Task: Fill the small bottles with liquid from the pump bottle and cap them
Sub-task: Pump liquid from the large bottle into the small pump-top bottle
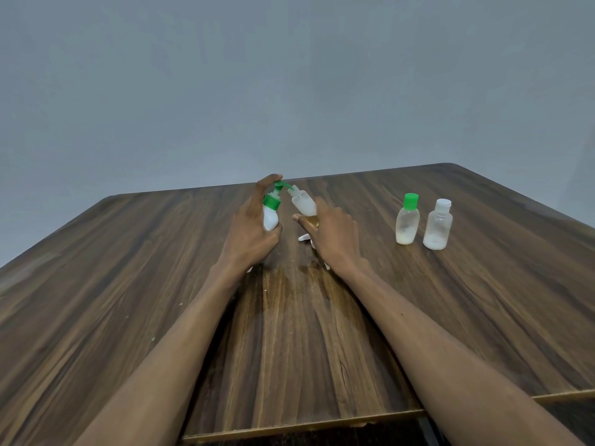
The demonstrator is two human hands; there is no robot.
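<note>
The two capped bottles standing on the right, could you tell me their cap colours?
Green cap and white cap, clearest in the head view.

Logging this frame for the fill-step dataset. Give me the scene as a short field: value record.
left hand: grips the pump bottle, a finger on its green pump head
right hand: holds an uncapped small bottle, tilted, mouth at the pump nozzle
capped bottles: green-capped bottle and white-capped bottle upright side by side to the right, each with a little whitish liquid at the bottom
loose item: white piece on the wooden table, partly hidden by the right hand
table surface: wet-looking patch near the wrists
</note>
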